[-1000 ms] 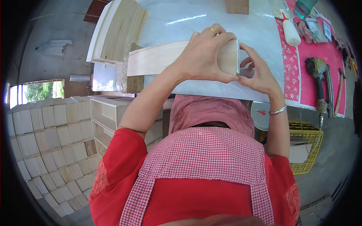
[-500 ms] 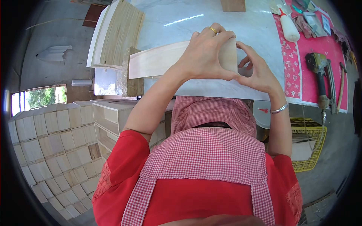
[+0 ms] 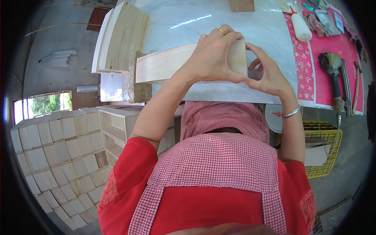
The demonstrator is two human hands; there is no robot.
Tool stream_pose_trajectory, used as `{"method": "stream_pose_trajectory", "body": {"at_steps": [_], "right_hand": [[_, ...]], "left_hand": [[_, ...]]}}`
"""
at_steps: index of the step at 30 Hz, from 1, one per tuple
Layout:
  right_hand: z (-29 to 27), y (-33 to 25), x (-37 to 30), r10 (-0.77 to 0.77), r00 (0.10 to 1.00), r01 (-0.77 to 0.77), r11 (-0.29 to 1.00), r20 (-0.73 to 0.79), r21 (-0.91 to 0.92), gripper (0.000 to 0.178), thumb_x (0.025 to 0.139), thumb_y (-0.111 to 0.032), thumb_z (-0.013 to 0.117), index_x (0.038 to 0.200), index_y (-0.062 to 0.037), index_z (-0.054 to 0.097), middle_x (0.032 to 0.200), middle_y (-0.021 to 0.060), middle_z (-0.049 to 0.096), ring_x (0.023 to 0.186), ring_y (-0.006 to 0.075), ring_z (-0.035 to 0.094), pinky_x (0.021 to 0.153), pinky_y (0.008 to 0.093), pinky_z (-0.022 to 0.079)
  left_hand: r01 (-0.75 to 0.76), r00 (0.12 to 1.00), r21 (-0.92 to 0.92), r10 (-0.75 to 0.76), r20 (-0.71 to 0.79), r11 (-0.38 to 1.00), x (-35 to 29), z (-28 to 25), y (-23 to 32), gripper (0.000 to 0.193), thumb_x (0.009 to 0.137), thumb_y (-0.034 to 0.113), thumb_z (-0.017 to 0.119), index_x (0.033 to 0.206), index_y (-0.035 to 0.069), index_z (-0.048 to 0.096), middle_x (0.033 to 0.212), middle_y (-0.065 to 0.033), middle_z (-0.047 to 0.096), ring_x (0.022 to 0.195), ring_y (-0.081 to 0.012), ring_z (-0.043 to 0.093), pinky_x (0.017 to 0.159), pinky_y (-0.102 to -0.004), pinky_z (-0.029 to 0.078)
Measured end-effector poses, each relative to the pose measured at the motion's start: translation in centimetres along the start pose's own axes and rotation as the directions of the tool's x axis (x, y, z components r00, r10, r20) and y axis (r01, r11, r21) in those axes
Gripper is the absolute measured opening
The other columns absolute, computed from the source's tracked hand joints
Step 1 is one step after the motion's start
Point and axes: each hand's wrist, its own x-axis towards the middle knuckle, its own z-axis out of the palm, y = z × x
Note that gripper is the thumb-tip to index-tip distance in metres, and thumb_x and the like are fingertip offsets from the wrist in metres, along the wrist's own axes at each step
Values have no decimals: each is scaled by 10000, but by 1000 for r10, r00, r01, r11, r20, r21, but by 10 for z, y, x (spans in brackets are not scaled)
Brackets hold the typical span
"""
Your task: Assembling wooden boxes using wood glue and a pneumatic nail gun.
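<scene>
Pale worktable (image 3: 262, 25) before us. Stack of boards (image 3: 127, 39) at its left. Wooden piece (image 3: 164, 63) at table's near side, left end beside rough block (image 3: 140, 92). Our left hand (image 3: 213, 56) grips piece near right end, fingers at far edge, thumb at near edge. Our right hand (image 3: 272, 78) curves round that end; whether gripping, we cannot tell. White bottle (image 3: 300, 29) far right.

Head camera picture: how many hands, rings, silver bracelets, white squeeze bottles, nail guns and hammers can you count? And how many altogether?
Hands: 2 (the left hand and the right hand)
Gold ring: 1
Silver bracelet: 1
White squeeze bottle: 1
Nail gun: 1
Hammer: 1
Total: 7
</scene>
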Motion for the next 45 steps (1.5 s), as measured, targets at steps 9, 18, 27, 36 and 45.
{"method": "stream_pose_trajectory", "body": {"at_steps": [9,18,27,36,45], "right_hand": [[64,-10,-41,-354,798,196,918,-488,-346,549,728,40,683,1264,-11,579,1189,136,583,908,258,590,802,334,485],[76,-8,-31,-486,609,207,860,-627,-466,403,689,65,711,1080,-29,680,1003,60,654,870,222,585,761,338,399],[81,-13,-32,-451,587,210,887,-673,-411,391,688,75,694,1061,-40,685,975,57,652,834,216,577,763,329,390],[49,-25,-49,-285,770,163,953,-571,-255,391,789,45,653,1176,0,616,1122,138,603,1018,269,585,914,353,454],[-171,50,-147,-57,785,-571,321,-617,-756,597,846,-319,711,1290,24,506,1254,249,561,1140,392,554,941,449,451]], "left_hand": [[-4,1000,1,4,-14,1000,2,3,-2,825,500,406,844,1183,28,578,1135,-145,557,1055,-338,556,896,-441,432],[-12,1000,-6,12,-15,1000,3,2,-3,822,497,390,850,1178,17,579,1127,-154,561,1018,-344,588,877,-441,483],[-33,999,28,34,-32,999,3,4,-4,830,495,420,844,1168,12,582,1118,-147,566,1001,-341,595,859,-439,494],[-31,999,25,32,-42,999,4,5,-6,821,508,429,841,1172,19,585,1110,-142,570,1023,-332,586,874,-441,479],[-4,999,35,5,-40,999,0,6,-6,832,535,480,823,1199,45,574,1143,-117,560,1063,-314,556,885,-425,422]]}}
